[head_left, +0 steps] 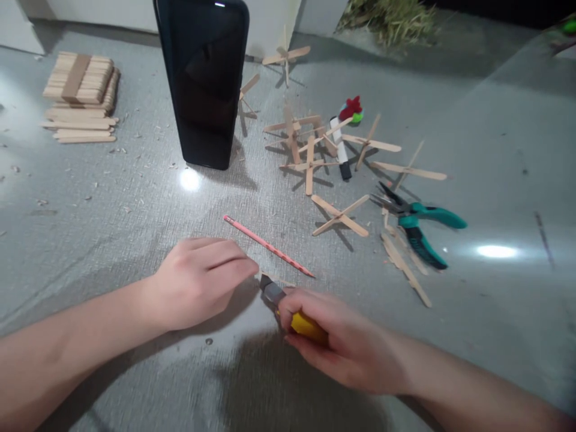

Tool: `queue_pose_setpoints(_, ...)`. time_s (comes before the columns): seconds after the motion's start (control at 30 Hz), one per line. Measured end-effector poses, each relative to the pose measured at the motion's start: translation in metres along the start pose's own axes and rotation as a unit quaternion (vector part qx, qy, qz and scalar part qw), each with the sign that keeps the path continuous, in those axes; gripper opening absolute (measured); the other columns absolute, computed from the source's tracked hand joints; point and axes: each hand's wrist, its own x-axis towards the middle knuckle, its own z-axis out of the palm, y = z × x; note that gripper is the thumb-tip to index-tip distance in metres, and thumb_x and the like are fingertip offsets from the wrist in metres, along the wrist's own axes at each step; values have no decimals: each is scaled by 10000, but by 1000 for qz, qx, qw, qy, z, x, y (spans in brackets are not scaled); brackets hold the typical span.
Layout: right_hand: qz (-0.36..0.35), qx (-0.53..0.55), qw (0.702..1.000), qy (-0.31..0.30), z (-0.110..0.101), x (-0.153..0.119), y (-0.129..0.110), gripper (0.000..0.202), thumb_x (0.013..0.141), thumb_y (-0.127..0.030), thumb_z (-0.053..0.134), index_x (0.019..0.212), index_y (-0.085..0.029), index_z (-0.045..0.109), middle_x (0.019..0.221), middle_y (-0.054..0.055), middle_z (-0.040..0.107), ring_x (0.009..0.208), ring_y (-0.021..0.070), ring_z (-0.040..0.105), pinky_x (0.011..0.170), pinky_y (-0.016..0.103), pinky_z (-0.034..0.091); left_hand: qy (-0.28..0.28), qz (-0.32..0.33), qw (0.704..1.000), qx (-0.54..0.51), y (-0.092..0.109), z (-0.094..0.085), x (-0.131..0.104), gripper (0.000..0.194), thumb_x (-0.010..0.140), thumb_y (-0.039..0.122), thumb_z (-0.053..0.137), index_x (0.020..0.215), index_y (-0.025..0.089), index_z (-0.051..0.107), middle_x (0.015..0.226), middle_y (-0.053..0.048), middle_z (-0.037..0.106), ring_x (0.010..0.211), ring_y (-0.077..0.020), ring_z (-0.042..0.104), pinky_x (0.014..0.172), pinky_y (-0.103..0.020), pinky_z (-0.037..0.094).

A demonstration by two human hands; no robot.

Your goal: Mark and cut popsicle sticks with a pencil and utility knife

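Observation:
My right hand (333, 336) is wrapped round a yellow utility knife (308, 327) in the lower middle. The knife's metal end points up and left, towards the fingertips of my left hand (204, 279). Those fingers are pinched together, and a thin wooden stick (283, 282) shows between them and my right hand, against the blade end. Most of the stick is hidden. A pink pencil (270, 247) lies diagonally just beyond both hands.
A black phone (204, 84) stands upright behind. Bundled craft sticks (81, 78) lie back left. Several crossed-stick pieces (339, 216), a white marker (339, 147), teal pliers (416, 219) and split sticks (405, 270) are spread right. Wood shavings dot the left.

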Motion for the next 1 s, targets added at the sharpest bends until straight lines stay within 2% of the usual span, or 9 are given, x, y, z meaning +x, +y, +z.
queue_pose_setpoints(0.13,4,14,1000,-8,7,-2,-2,174,882,-84,524,968,-234,507,853,-12,593,745,126,545,677,238,472,3,-12,1000,19,-1,-7,2,251,894,0,489,959,199,627,845,4,734,700,-118,680,584,-251,531)
queue_pose_setpoints(0.23,-19,54,994,-97,18,-6,-6,215,846,-82,543,999,-232,528,873,-10,593,728,116,549,637,219,451,56,-118,987,97,-6,-17,5,162,915,108,573,850,234,652,711,25,697,593,-111,616,483,-256,436)
queue_pose_setpoints(0.3,-22,51,995,-82,23,-9,-7,246,843,-43,485,998,-231,518,864,-7,581,740,117,542,639,216,438,75,-137,983,92,-8,-21,7,149,908,125,623,859,252,684,747,37,729,632,-109,658,520,-251,473)
queue_pose_setpoints(0.43,-19,87,996,-29,24,-10,-1,194,887,-105,522,1019,-248,513,874,-10,564,714,107,512,634,218,422,51,-183,981,-39,-4,-17,10,145,931,132,607,895,238,698,823,28,750,690,-99,681,595,-229,533)
queue_pose_setpoints(0.57,-77,166,983,-2,17,-7,7,340,873,-153,565,1197,-255,543,820,-2,631,703,126,545,634,232,454,28,-280,943,-176,0,-10,12,98,906,126,654,939,191,718,885,14,755,607,-52,656,553,-158,519)
queue_pose_setpoints(0.67,-93,248,964,-23,10,-6,9,390,965,-237,504,1353,-241,541,961,73,718,859,175,667,772,315,555,3,-328,916,-231,0,-8,11,124,908,114,654,966,183,739,902,22,756,581,-28,656,537,-120,507)
queue_pose_setpoints(0.83,-46,416,908,-34,7,-9,12,365,1058,-235,453,1389,-318,583,1193,101,714,1109,221,716,935,399,596,-9,-311,923,-224,-2,-9,12,161,901,98,672,961,216,764,866,49,767,689,-41,689,642,-120,521)
queue_pose_setpoints(0.93,-54,464,884,14,13,-8,14,360,1014,-209,601,1346,-346,604,1031,45,750,1084,189,726,937,362,600,-28,-270,941,-201,-1,-8,9,145,924,121,657,948,215,764,871,46,778,752,-57,707,708,-147,525)
queue_pose_setpoints(1.0,-64,447,892,24,14,-7,14,439,932,-188,728,1322,-351,608,917,11,743,1006,171,743,832,286,621,-56,-233,954,-178,1,-5,6,141,949,154,628,946,205,760,869,35,780,784,-83,713,735,-186,528)
